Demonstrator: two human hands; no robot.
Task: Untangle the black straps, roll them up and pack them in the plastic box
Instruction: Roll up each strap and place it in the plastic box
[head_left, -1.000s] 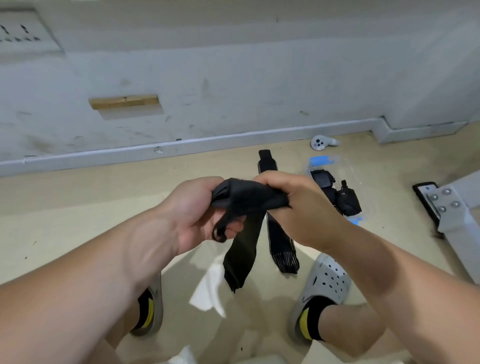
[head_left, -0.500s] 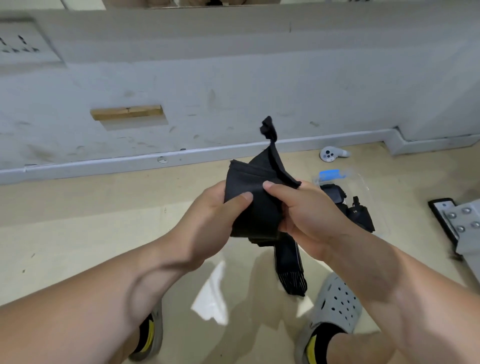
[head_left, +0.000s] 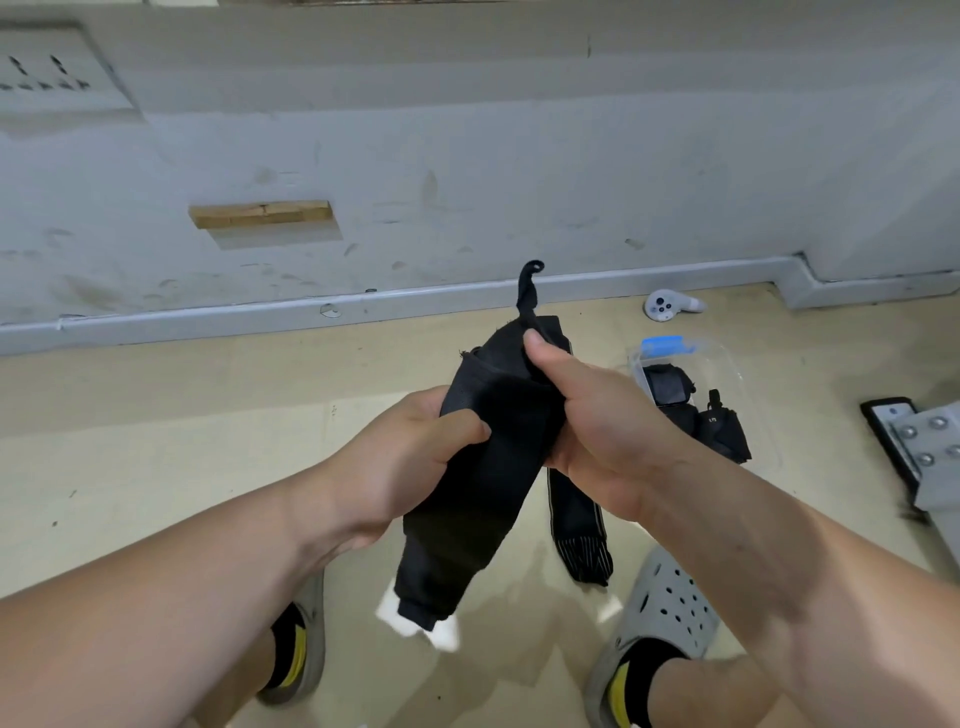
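A wide black strap (head_left: 483, 467) hangs between my hands above the floor, its lower end dangling and a thin loop sticking up at its top. My left hand (head_left: 410, 457) grips its left edge, thumb laid across the front. My right hand (head_left: 587, 415) grips the upper right part, thumb pressed on the top. A second black strap (head_left: 579, 525) lies flat on the floor behind, partly hidden by my right hand. The clear plastic box (head_left: 727, 374) with a blue clip sits on the floor to the right and holds rolled black straps (head_left: 701, 415).
A white controller (head_left: 667, 304) lies by the baseboard. A metal bracket with bolts (head_left: 930, 447) sits at the right edge. My feet in grey clogs (head_left: 660, 613) stand below. White paper scraps (head_left: 415, 621) lie on the floor under the strap.
The strap has been turned and spread wider between my hands, and its lower end now hangs lower. My thumbs have shifted on its front. The view moved slightly.
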